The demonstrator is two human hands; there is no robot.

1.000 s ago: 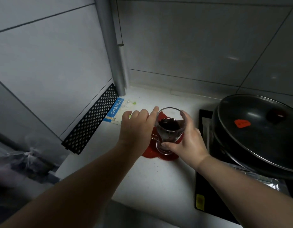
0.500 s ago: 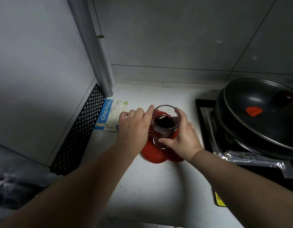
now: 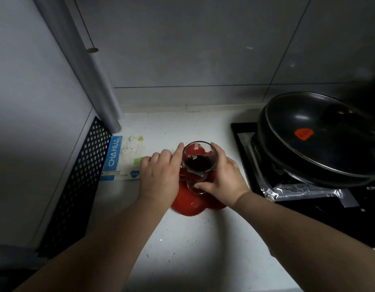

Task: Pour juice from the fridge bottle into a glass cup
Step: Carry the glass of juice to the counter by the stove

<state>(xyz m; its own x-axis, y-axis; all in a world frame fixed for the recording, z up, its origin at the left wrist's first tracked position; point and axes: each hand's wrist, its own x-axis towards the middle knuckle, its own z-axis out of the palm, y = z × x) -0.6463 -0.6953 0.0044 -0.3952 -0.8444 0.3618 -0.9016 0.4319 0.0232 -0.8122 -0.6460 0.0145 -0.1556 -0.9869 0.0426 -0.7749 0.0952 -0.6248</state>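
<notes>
- Standing roughly upright, the glass cup (image 3: 199, 163) had its mouth pointing up toward the camera and its long axis near vertical; dark juice (image 3: 198, 164) filled about the lower half.
- Cup sat over a red mat (image 3: 190, 205) in the middle of the counter; could not tell if its base fully touched the mat.
- Right hand (image 3: 224, 178) was wrapped round the cup: thumb across the near lower wall, fingers curled round the far right side up to the rim.
- Left hand (image 3: 161, 178) was at the cup's left side, index finger lying straight along the glass to the rim, other fingers bent at the knuckles; thumb hidden, so could not tell if it gripped anything.
- White speckled counter (image 3: 182, 239) held a blue-and-white packet (image 3: 123, 159) marked CHAHUA, just left of the left hand.
- Black stove (image 3: 309, 209) was at right with a dark lidded pan (image 3: 321, 140) on it and crumpled foil (image 3: 298, 190) below the pan.
- Grey tiled wall (image 3: 182, 49) was behind; a grey pipe (image 3: 93, 76) and a black perforated panel (image 3: 77, 186) stood at left.
</notes>
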